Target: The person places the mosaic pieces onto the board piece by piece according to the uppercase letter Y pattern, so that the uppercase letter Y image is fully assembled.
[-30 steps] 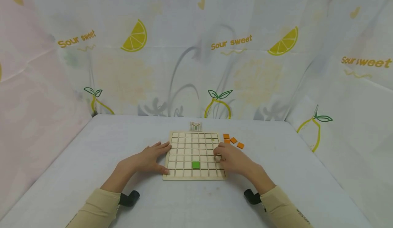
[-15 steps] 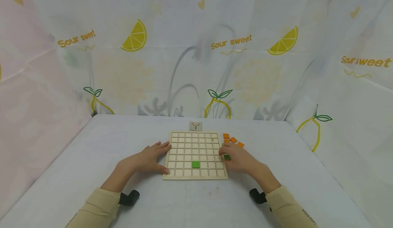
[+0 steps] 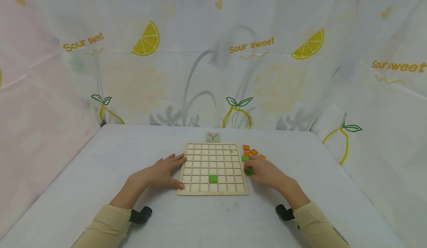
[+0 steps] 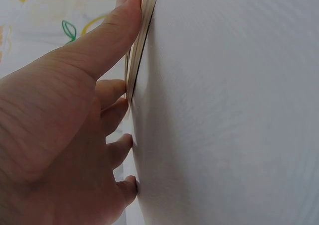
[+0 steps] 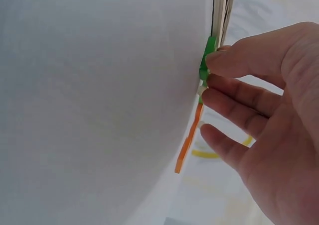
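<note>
One square pale-wood grid board is lying on the white counter; a flat green square tile is sitting in its near half. Left hand: grip released, fingers spreading at the board's left edge. Right hand: hanging over a second green tile, right of the board; whether the grip is pinching it, I cannot tell. Orange square tiles are lying farther off.

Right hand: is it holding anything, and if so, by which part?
The right hand has its thumb at a green tile, but whether it grips it cannot be told.
</note>
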The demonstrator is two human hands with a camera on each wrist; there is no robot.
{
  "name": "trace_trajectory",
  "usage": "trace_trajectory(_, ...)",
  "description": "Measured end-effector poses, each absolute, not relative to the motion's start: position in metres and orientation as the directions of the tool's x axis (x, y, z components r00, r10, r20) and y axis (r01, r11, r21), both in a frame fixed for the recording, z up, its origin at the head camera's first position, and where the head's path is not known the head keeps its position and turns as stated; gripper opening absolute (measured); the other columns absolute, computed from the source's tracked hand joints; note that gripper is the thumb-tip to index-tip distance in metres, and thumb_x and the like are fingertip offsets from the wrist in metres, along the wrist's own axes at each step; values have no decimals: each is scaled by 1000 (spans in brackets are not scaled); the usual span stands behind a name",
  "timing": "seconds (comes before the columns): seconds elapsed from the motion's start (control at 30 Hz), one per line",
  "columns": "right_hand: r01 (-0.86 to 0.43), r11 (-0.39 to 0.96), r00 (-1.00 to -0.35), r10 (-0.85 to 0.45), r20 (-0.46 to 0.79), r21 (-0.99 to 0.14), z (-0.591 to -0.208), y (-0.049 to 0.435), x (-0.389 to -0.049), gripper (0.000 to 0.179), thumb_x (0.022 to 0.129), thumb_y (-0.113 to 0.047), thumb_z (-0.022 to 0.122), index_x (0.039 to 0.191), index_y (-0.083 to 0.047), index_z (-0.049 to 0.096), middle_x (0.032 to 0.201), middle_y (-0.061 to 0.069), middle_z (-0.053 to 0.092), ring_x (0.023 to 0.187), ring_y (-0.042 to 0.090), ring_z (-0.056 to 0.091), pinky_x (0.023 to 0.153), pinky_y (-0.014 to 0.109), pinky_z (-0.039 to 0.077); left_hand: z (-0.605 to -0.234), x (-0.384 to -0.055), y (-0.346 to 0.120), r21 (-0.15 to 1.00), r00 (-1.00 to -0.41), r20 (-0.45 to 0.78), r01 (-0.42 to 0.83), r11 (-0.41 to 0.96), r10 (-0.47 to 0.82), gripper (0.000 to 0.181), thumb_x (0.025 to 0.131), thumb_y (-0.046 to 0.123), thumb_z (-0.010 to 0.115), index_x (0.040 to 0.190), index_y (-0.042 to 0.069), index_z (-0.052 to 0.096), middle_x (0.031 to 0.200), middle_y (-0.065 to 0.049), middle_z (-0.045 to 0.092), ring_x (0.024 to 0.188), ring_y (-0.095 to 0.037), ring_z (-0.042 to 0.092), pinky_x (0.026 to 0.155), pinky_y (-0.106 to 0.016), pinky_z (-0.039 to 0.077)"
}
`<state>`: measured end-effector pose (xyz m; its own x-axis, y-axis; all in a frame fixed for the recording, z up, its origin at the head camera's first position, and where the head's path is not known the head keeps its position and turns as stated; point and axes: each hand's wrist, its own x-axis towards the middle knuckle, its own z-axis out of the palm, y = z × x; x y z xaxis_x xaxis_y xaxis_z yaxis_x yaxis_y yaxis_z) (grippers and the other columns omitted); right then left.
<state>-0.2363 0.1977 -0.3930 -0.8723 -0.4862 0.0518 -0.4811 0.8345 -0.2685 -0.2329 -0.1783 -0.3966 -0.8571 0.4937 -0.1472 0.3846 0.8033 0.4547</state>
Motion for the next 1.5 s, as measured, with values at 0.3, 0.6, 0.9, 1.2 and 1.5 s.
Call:
trace_trajectory(0.3, -510, 818, -857, -510, 75, -267, -393, 203, -237, 30, 77, 12, 63, 92, -14, 69, 93, -5, 57, 89, 11, 54, 81, 34, 51, -397, -233, -179, 470, -854, -147, 383, 795, 498, 103, 78, 53, 79, 156, 6, 30, 165, -16, 24, 152, -46, 13, 117, -72, 10)
trace_trajectory(0.6, -479, 836, -874, -484, 50, -268, -395, 200, -239, 27, 78, 8, 67, 89, -16, 68, 91, -7, 55, 86, 9, 51, 78, 31, 49, -397, -232, -179, 474, -855, -150, 379, 795, 497, 103, 79, 53, 78, 157, 7, 29, 165, -15, 23, 153, -46, 12, 118, -71, 9)
trace_trajectory(0.9, -493, 834, -867, -495, 59, -248, -395, 200, -238, 25, 76, 7, 68, 88, -15, 66, 90, -5, 54, 83, 10, 48, 74, 28, 45, -396, -231, -179, 478, -855, -148, 379, 792, 498, 103, 78, 53, 78, 156, 6, 29, 165, -15, 23, 152, -46, 12, 117, -72, 10)
trace_trajectory(1.2, -486, 832, -872, -483, 80, -267, -396, 201, -238, 25, 76, 7, 65, 87, -16, 66, 88, -4, 54, 85, 11, 47, 75, 29, 44, -399, -234, -180, 475, -852, -144, 386, 791, 503, 104, 78, 54, 78, 156, 6, 30, 165, -16, 24, 152, -46, 13, 117, -72, 10)
trace_trajectory(1.5, -556, 797, -831, -533, 158, -237, -397, 202, -241, 23, 75, 7, 64, 84, -14, 68, 87, -3, 59, 81, 11, 50, 74, 29, 47, -406, -237, -183, 462, -860, -141, 382, 801, 491, 106, 76, 57, 78, 157, 8, 29, 166, -11, 23, 153, -44, 12, 119, -70, 11)
